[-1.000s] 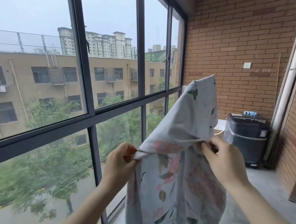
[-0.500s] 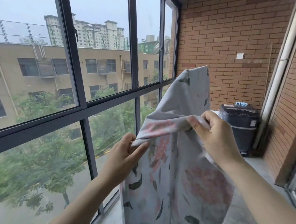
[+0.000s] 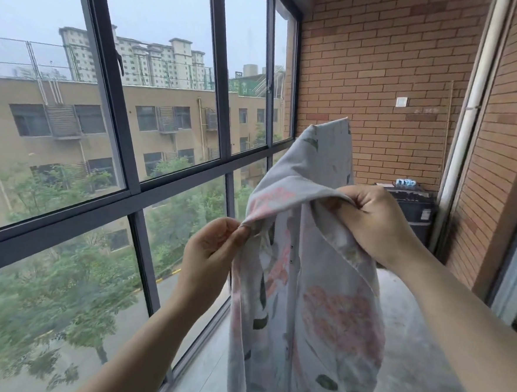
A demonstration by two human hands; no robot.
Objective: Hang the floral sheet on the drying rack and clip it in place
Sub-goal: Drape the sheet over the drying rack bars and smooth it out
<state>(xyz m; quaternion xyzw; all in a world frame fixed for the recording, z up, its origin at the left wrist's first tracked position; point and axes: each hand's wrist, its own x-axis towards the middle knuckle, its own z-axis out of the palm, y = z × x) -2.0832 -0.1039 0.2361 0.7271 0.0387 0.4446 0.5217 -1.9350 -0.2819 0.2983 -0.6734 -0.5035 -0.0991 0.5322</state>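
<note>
**Sheet held up by its top edge in both hands**

The left hand [image 3: 207,254] pinched a fold of the sheet [image 3: 329,313] between the thumb and curled fingers [image 3: 223,230], which were pressed together at the tips. The right hand [image 3: 375,221] gripped the same edge, its fingers [image 3: 363,196] curled over the cloth. How its thumb lay could not be told.

Between the two sets of fingers the edge rose in a short hump. Below them the sheet hung down in loose folds, in front of the floor [image 3: 414,338], and ran out of view at the bottom. Above and beyond the right fingers another part of the sheet stood higher, ending in a flat top before the brick wall [image 3: 378,49].

The window [image 3: 135,201] lay left of the left fingers. Just beyond the right fingers a dark machine [image 3: 417,212] stood against the wall, with small blue things [image 3: 404,182] on top, too small to tell. A white pipe [image 3: 474,104] ran up to the right of them.
</note>
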